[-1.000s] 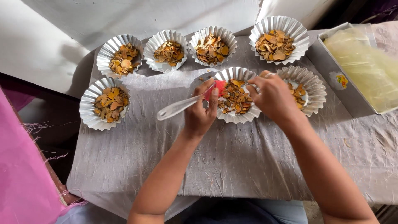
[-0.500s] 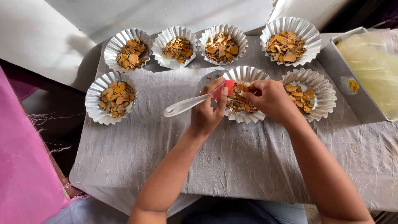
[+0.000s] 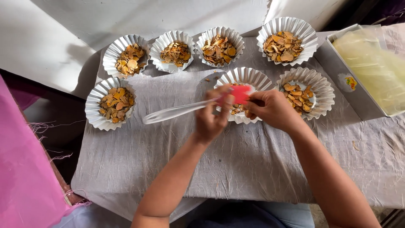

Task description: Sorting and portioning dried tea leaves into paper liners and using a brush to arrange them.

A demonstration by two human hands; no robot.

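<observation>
- My left hand (image 3: 213, 120) is closed round the brush (image 3: 198, 105), gripping near its red head (image 3: 240, 93); the clear handle sticks out to my left, over the cloth (image 3: 236, 164).
- The brush looks light, its handle stiff and smooth, likely slippery, so I judge a grip close to the head gives the best control. The red bristles look soft and bendy.
- My right hand (image 3: 272, 110) is curled, fingers pinched together at the red head, above the near cup (image 3: 247, 78). Whether it holds a chip or only touches the bristles, I cannot tell.
- The cup is thin pleated foil, flimsy and easily crushed or tipped; the dried orange chips (image 3: 237, 109) inside look brittle and light.
- Both forearms reach forward from below, wrists meeting over that cup. Six more filled cups stand around it.
</observation>
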